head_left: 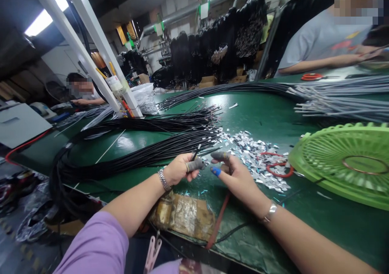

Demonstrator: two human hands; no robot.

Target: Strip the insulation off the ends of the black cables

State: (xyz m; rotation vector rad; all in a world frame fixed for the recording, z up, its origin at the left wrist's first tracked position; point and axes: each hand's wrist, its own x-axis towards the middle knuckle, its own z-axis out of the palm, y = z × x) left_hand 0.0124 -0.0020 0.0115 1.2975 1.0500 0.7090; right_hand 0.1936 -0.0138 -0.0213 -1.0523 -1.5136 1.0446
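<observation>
My left hand [181,169], with a grey-wrapped thumb, is closed around the end of a thin black cable [195,156] above the green table. Just right of it is my right hand [232,172], its thumb and fingers apart with nothing seen between them; the thumb has a blue covering and a finger a grey one. Behind the left hand lies a bundle of black cables [146,149], curving round to the left. Beyond my right hand spreads a heap of small silvery scraps [252,150]. Red-handled scissors [281,169] lie partly among them.
A green fan guard [343,160] stands at the right. Grey cables [334,100] lie behind it. A taped cardboard piece [190,215] is at the front table edge. White posts [100,59] rise at the left. Co-workers [322,43] sit across the table and far left.
</observation>
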